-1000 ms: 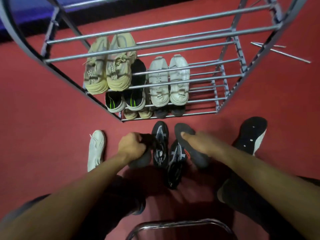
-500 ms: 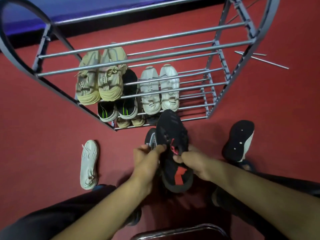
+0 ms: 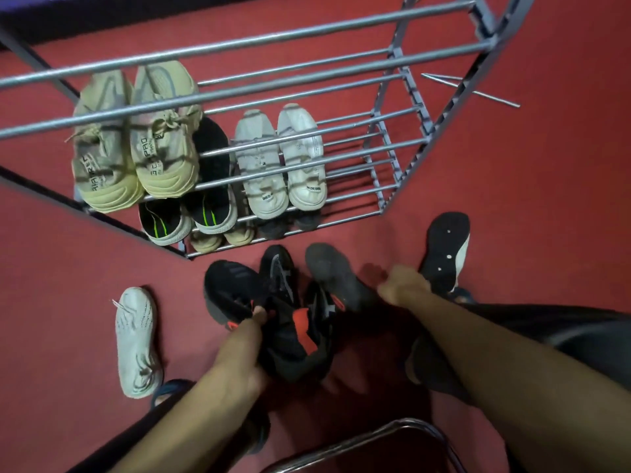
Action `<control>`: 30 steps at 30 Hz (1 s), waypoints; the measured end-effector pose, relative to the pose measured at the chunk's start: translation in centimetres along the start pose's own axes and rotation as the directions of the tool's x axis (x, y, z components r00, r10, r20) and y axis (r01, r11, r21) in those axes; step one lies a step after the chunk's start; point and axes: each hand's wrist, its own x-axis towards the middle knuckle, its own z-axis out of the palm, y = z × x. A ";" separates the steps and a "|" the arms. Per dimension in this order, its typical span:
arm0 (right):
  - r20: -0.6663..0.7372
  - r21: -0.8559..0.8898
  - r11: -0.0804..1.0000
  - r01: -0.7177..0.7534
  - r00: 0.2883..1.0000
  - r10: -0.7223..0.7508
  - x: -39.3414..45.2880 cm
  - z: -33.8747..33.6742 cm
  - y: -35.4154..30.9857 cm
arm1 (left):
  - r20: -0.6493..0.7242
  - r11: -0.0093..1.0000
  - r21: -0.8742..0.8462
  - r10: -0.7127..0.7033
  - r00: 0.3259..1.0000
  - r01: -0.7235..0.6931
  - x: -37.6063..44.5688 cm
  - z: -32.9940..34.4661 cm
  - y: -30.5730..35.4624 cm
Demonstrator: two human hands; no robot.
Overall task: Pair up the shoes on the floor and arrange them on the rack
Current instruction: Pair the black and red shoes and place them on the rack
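Observation:
My left hand (image 3: 244, 353) grips a black sneaker with red patches (image 3: 295, 339) by its collar, low over the red floor. A matching black sneaker (image 3: 230, 290) lies against it on the left. Behind them are two black sneakers with grey markings (image 3: 280, 273) (image 3: 321, 300) and a dark sneaker turned sole up (image 3: 336, 276). My right hand (image 3: 404, 285) is blurred, fingers curled, just right of that overturned sneaker. A single white sneaker (image 3: 136, 339) lies at the left. A black-soled shoe (image 3: 444, 256) lies on its side at the right. The metal rack (image 3: 273, 39) stands ahead.
On the rack sit a beige pair (image 3: 160, 145), a white pair (image 3: 263, 165), a black pair with green stripes (image 3: 210, 206) and lower pairs partly hidden. The rack's right half holds no shoes. Loose metal rods (image 3: 478, 93) lie beyond it. A chrome tube (image 3: 358, 438) curves near my legs.
Both hands held the black-and-red sneaker up before the rack. Now it is lower, in my left hand alone beside its match, and my right hand has swung right.

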 end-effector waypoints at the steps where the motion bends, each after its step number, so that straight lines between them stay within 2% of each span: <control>1: 0.028 -0.067 0.998 0.021 0.999 -0.019 0.5 2.0 0.4 | 0.008 0.999 0.013 -0.030 1.000 0.030 0.0 -0.3 -0.1; 5: 0.082 0.053 0.998 0.022 0.996 -0.026 1.3 9.1 0.5 | -0.003 0.995 0.033 -0.097 0.995 0.097 0.1 -1.1 -0.1; 9: -0.054 -0.067 0.997 0.034 0.998 -0.037 1.8 12.6 0.5 | 0.053 0.991 0.002 -0.135 0.989 0.135 1.1 -1.1 0.2; 11: -0.019 0.034 0.999 -0.022 1.000 0.022 2.4 12.5 0.8 | 0.066 0.990 -0.007 -0.138 0.988 0.138 1.1 -0.9 0.6; 13: 0.067 0.296 0.954 -0.056 0.997 0.038 2.7 12.0 1.2 | 0.063 0.992 0.001 -0.127 0.990 0.127 0.9 -0.6 1.1; 14: 0.119 0.486 0.870 -0.088 0.992 0.034 2.6 11.6 1.1 | 0.061 0.993 0.007 -0.120 0.991 0.120 0.9 -0.5 1.4; 15: 0.186 0.679 0.721 -0.141 0.982 0.017 2.4 11.3 1.1 | 0.064 0.994 0.009 -0.114 0.991 0.113 0.8 -0.5 1.5; 16: 0.261 0.790 0.581 -0.194 0.965 -0.033 1.9 11.0 1.1 | 0.070 0.994 0.014 -0.110 0.992 0.109 0.7 -0.4 1.6; 17: 0.319 0.852 0.454 -0.260 0.946 -0.058 1.4 10.8 1.1 | 0.073 0.994 0.021 -0.106 0.992 0.104 0.5 -0.3 1.7; 19: 0.421 0.869 0.338 -0.360 0.899 -0.125 -0.3 9.9 0.7 | 0.078 0.996 0.024 -0.085 0.993 0.083 0.4 -0.3 1.7; 23: 0.543 0.826 0.305 -0.474 0.813 -0.208 -3.9 8.2 1.3 | 0.114 0.998 0.031 -0.061 0.992 0.057 0.0 -0.2 1.2; 25: 0.560 0.809 0.347 -0.474 0.800 -0.213 -5.7 7.1 1.3 | 0.123 0.998 0.057 -0.038 0.992 0.031 -0.6 -0.2 0.8; 30: 0.572 0.674 0.668 -0.315 0.795 -0.203 -10.1 2.7 1.0 | 0.170 0.992 0.102 0.052 0.984 -0.070 -2.6 0.2 -0.2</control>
